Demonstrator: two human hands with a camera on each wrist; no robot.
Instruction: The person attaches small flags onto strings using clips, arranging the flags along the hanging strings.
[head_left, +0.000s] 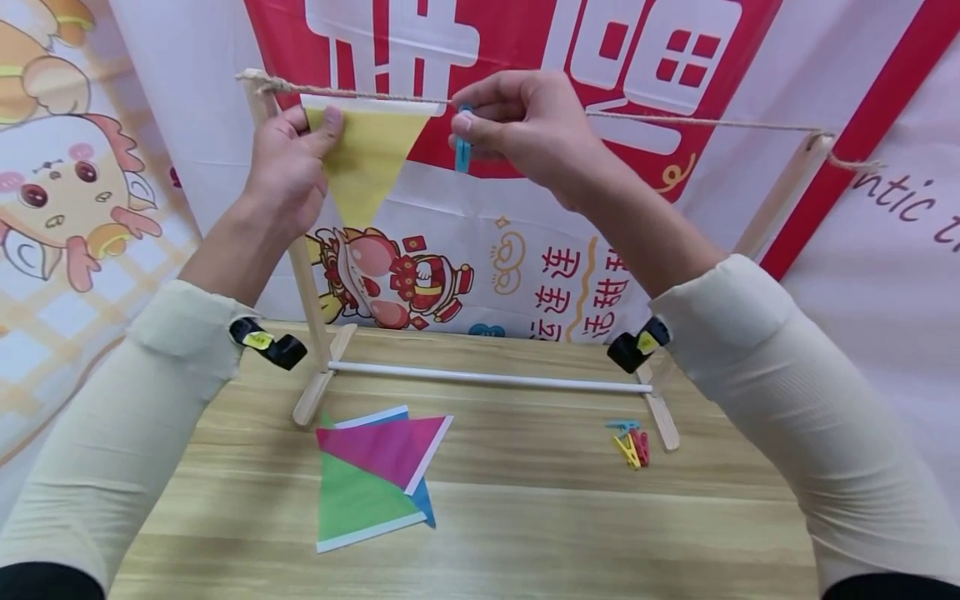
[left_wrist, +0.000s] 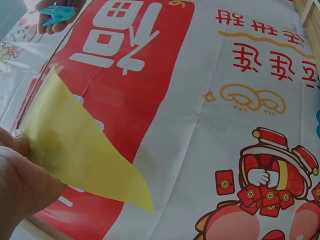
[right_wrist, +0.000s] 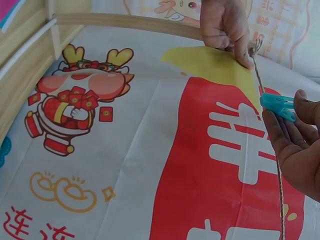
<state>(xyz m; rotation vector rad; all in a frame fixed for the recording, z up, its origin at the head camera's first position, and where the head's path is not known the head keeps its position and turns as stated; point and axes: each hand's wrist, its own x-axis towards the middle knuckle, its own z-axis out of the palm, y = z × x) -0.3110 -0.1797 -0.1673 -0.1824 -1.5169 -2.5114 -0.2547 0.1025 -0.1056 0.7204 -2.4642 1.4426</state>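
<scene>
A yellow triangular flag (head_left: pixel 367 158) with a white top edge hangs against the twine (head_left: pixel 720 123) near the left post. The left hand (head_left: pixel 288 167) pinches its upper left corner by the twine; the left wrist view shows the flag (left_wrist: pixel 80 145) curving away from the thumb. Just right of the flag's other top corner, the right hand (head_left: pixel 525 125) holds a teal clothespin (head_left: pixel 462 150) between thumb and fingers. In the right wrist view the clothespin (right_wrist: pixel 277 104) is at the twine beside the flag's corner; whether it grips either cannot be told.
A wooden stand with a white crossbar (head_left: pixel 487 379) carries the twine between two posts. Pink (head_left: pixel 386 446), green (head_left: pixel 360 500) and blue flags overlap on the table at left. Several small clothespins (head_left: pixel 633 446) lie by the right foot. A printed cloth hangs behind.
</scene>
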